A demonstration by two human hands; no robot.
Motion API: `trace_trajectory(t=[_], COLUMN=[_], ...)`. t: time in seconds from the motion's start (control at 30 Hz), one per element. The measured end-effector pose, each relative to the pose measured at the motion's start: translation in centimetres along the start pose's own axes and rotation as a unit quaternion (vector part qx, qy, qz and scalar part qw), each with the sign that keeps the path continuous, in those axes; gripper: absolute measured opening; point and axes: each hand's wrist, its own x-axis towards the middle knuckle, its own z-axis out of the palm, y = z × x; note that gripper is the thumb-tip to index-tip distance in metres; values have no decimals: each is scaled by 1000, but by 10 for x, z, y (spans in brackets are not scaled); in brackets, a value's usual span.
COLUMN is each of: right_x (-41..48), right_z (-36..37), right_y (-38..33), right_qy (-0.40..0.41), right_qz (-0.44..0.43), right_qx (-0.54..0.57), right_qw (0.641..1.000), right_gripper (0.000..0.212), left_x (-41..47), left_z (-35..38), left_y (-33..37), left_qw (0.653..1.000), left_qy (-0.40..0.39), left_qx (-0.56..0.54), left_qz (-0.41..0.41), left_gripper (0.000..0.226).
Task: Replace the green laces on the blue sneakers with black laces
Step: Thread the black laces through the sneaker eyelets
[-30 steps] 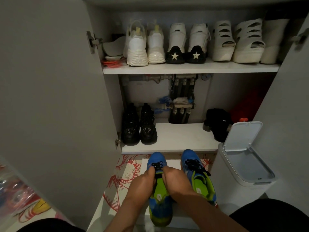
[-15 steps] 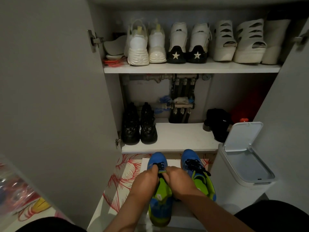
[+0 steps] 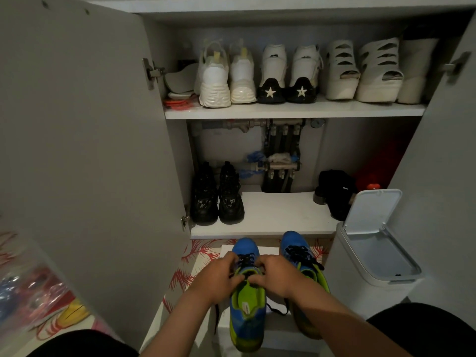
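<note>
Blue mesh sneaker with lime-green lining (image 3: 248, 313) lies in front of the open grey cabinet (image 3: 283, 215), already threaded with a black lace (image 3: 246, 259). The left hand (image 3: 219, 279) and the right hand (image 3: 277, 275) both pinch it at the top eyelets. I judge tightening is in hand; next, pull both ends evenly and tie. The lace ends are hidden under the hands.

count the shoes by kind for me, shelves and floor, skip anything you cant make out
white chunky sneakers: 2
white sneakers with black star heels: 2
white cut-out wedges: 2
black chunky shoes: 2
blue sneakers: 2
total: 10
not counted: the pale shape at the top shelf's far right and the dark heap on the lower shelf, both unclear
</note>
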Motion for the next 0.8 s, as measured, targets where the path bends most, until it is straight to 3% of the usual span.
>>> trace_trajectory(t=[0.07,0.13,0.2,0.27,0.37,0.47,0.57,0.63,0.7,0.8], right_x=[-2,-5,-8,-8,-8,-8,-8,-8,-7,-1], right_z=[-9,-17,-22,-26,-31,-32,-34,-36,-36,-32], right_y=[2,2,2,1,0,1,-4,-5,-3,1], right_qy=[-46,-74,-85,-88,-81,-67,-5,37,63,105], right_qz=[19,23,22,26,25,26,36,62,79,80], right_qx=[3,-30,-69,-113,-198,-271,-317,-298,-232,-19], right_qw=[999,997,994,989,977,960,948,952,967,991], right_gripper=[55,46,20,35,15,25,23,20,22,19], left_x=[-2,-4,-4,-7,-10,-9,-7,-3,4,14], left_z=[-3,-9,-12,-10,1,6,0,-7,-15,-25], left_y=[-3,-6,-8,-4,5,14,19,21,21,19], left_qw=[999,992,979,968,943,876,810,775,770,748], left_qy=[3,1,-70,-144,-115,-5,45,56,77,124], left_qx=[-8,22,82,58,-154,-346,-477,-540,-555,-589], left_qz=[-51,-124,-174,-198,-273,-336,-338,-324,-306,-279], left_gripper=[30,33,36,36,36,36,20,17,19,16])
